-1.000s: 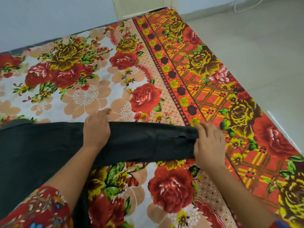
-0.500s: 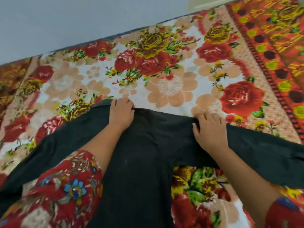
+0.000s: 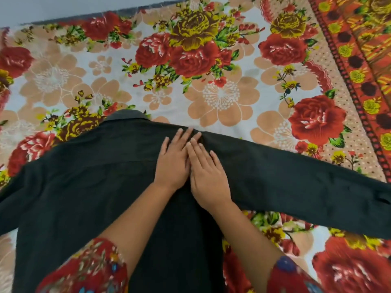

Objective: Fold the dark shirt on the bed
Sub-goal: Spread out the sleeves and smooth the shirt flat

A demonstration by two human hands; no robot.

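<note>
The dark shirt [image 3: 88,187] lies spread flat on the flowered bedsheet [image 3: 220,96], collar at the far side and both sleeves stretched out left and right. My left hand [image 3: 174,159] and my right hand [image 3: 206,176] rest side by side, palms down with fingers extended, on the shirt at the right shoulder, where the right sleeve [image 3: 306,176] begins. Neither hand grips the cloth. My forearms and red patterned sleeves cover part of the shirt's body near the bottom edge.
The bed runs up to a pale wall [image 3: 63,7] along the far edge. An orange patterned border [image 3: 364,66] of the sheet runs down the right side. Bare sheet lies beyond the collar.
My hands have come together from apart: the left slid right, the right slid left, and both now lie flat at the right shoulder. The view has shifted left, showing more of the shirt.
</note>
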